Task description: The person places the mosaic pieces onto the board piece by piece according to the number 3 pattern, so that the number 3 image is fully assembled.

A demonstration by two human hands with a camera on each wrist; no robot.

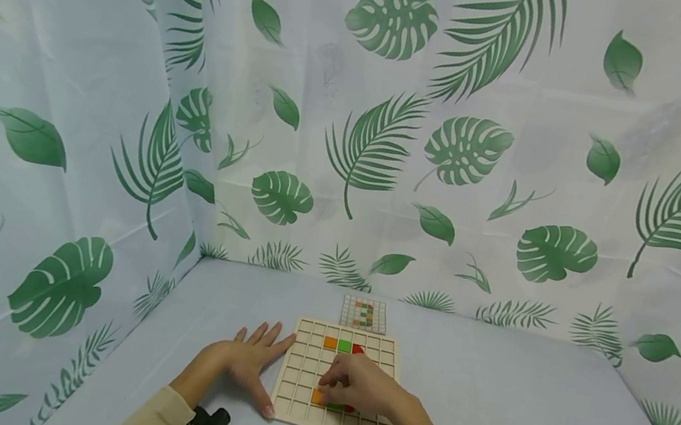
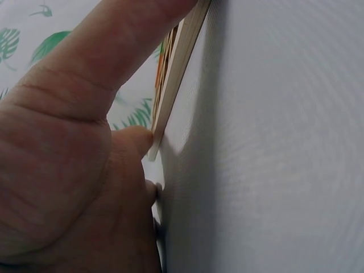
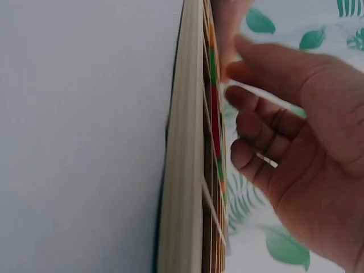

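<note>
A pale wooden grid board (image 1: 300, 372) lies on the table. Orange (image 1: 330, 343), green (image 1: 344, 346) and red (image 1: 358, 349) pieces sit in a row near its top. My left hand (image 1: 246, 361) is spread beside the board, its thumb at the lower left corner and index finger at the left edge. My right hand (image 1: 361, 385) is over the board with bent fingers, thumb and index tips by an orange piece (image 1: 318, 396) in a lower row. Green and red pieces beside it are partly hidden. The right wrist view (image 3: 301, 131) shows nothing between the fingers.
Behind the board lies a small card (image 1: 363, 314) printed with a grid of coloured squares. A white cloth covers the table (image 1: 516, 418). Leaf-patterned curtains (image 1: 450, 209) hang at the back and left. Small black wrist cameras (image 1: 211, 421) sit at both wrists.
</note>
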